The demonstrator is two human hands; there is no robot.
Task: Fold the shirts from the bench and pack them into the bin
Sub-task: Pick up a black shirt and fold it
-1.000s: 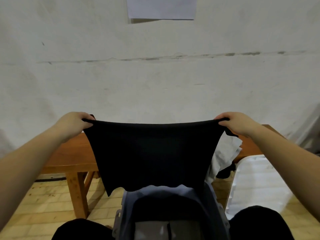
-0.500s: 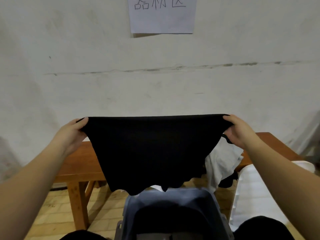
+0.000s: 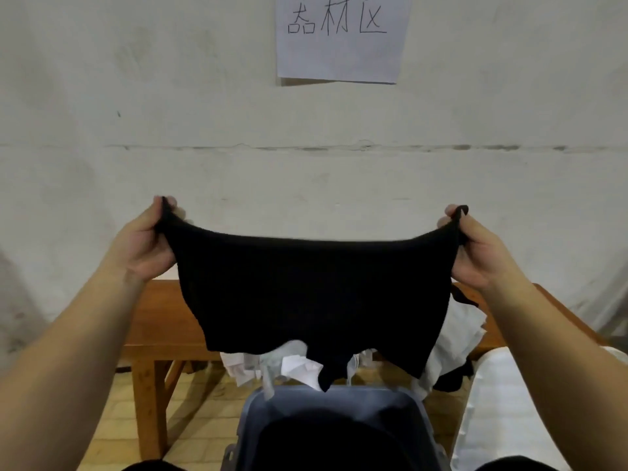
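**Black shirt held up and spread over the bin**

Whitewashed wall fills the background, with a paper sign (image 3: 343, 35) taped high near the top edge. Below it runs the wooden bench (image 3: 159, 321), and a heap of white shirts (image 3: 455, 338) spills over its front edge toward the right end, with a scrap of dark cloth among them. The grey bin (image 3: 339, 426) stands just in front of the bench, dark inside — what it already holds cannot be told.

The black shirt (image 3: 316, 294) hangs in the air between bench and bin, its lowest tip just above the bin's far rim. It looks light and thoroughly limp: the top edge sags in a curve between the grips, and the lower hem droops unevenly. Cloth like this carries no shape of its own, so I judge the two top corners the right places to hold — a grip further in would let the outer parts flop.

The left hand (image 3: 146, 243) pinches the left top corner, the right hand (image 3: 475, 249) pinches the right one; both are clamped on the cloth and well apart.

Against half a second ago, the hands are higher and the top edge, then taut and straight, now dips. More of the sign shows, so the head has tilted up.
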